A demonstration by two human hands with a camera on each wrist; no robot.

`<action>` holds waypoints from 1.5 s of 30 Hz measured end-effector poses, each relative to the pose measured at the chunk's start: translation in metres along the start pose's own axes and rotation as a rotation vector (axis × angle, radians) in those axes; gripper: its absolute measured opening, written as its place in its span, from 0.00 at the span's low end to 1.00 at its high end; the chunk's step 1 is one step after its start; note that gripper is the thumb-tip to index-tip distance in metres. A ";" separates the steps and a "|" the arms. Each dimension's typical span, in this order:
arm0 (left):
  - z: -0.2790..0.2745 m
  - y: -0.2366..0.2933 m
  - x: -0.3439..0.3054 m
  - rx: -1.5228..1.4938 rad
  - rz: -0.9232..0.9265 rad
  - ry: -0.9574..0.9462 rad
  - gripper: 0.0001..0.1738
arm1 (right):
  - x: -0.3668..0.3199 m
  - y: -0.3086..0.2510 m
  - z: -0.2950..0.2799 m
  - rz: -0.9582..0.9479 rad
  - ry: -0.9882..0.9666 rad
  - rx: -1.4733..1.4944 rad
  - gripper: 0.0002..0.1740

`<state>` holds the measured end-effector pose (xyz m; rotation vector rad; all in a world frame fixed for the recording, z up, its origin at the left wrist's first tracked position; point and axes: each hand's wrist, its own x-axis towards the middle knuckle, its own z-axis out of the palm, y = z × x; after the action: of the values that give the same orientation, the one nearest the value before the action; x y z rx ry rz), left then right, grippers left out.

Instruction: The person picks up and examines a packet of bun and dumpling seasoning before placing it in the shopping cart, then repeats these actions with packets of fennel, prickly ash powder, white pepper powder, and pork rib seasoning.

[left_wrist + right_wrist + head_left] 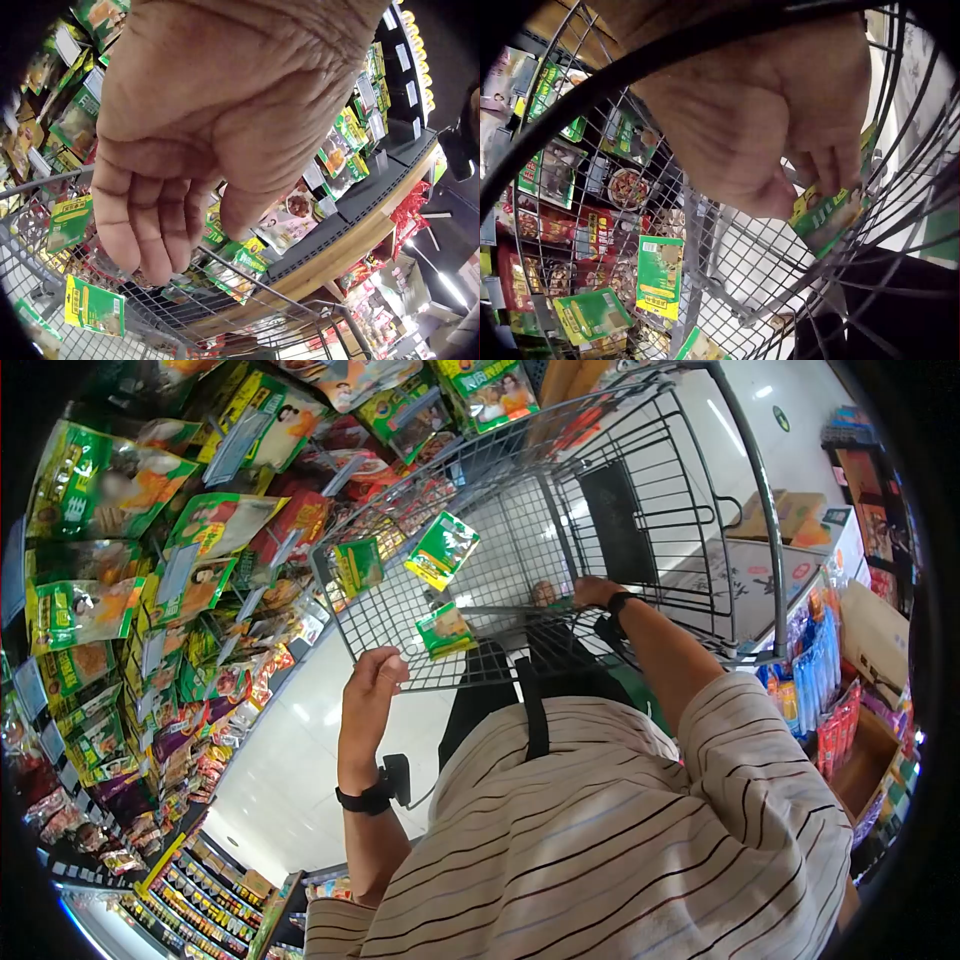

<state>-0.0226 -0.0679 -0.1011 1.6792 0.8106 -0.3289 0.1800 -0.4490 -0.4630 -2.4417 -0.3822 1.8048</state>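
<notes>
My right hand (598, 595) reaches down inside the grey wire shopping cart (752, 460), near its side closest to my body. In the right wrist view its thumb and fingers pinch the edge of a green-and-yellow food packet (826, 219), partly hidden by the hand. Beside the cart's left near corner is my left hand (372, 695), fingers loosely bent, palm holding nothing in the left wrist view. Several similar packets lie apart in the cart: one near the middle (442, 550), one by the shelf side (358, 567) and another close to the near side (446, 630).
A shelf with hanging food packets (110, 490) runs along the left, close to the cart. On the right stand a white box (750, 575) and colourful packaged goods (815, 660). Pale floor (290, 760) shows behind the left hand.
</notes>
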 end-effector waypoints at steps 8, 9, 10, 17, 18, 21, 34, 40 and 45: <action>-0.015 -0.009 -0.002 -0.018 0.037 -0.034 0.20 | -0.073 -0.042 -0.033 -0.203 0.338 -0.110 0.16; -0.017 -0.011 0.000 -0.026 0.050 -0.038 0.20 | -0.084 -0.050 -0.038 -0.255 0.426 -0.095 0.15; -0.018 -0.009 0.001 -0.050 0.061 -0.053 0.19 | -0.089 -0.056 -0.040 -0.322 0.505 -0.098 0.14; -0.034 -0.007 0.019 0.103 0.229 -0.060 0.22 | -0.187 -0.162 -0.102 -0.629 0.680 0.150 0.14; -0.036 -0.003 0.021 0.115 0.292 -0.033 0.23 | -0.201 -0.180 -0.113 -0.661 0.669 0.170 0.15; -0.046 0.015 0.024 0.238 0.476 0.065 0.29 | -0.267 -0.242 -0.139 -0.770 0.653 0.197 0.15; -0.103 0.064 -0.015 0.212 0.881 0.307 0.24 | -0.465 -0.404 -0.167 -1.194 0.354 0.319 0.19; -0.135 0.046 -0.024 -0.432 0.618 0.102 0.22 | -0.479 -0.442 -0.152 -1.385 0.529 0.490 0.24; -0.158 0.043 -0.039 -0.596 0.712 0.120 0.28 | -0.453 -0.453 -0.148 -1.320 0.638 0.578 0.22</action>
<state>-0.0538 0.0641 -0.0016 1.3122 0.2998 0.4712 0.1280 -0.1114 0.0984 -1.4859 -0.9109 0.4485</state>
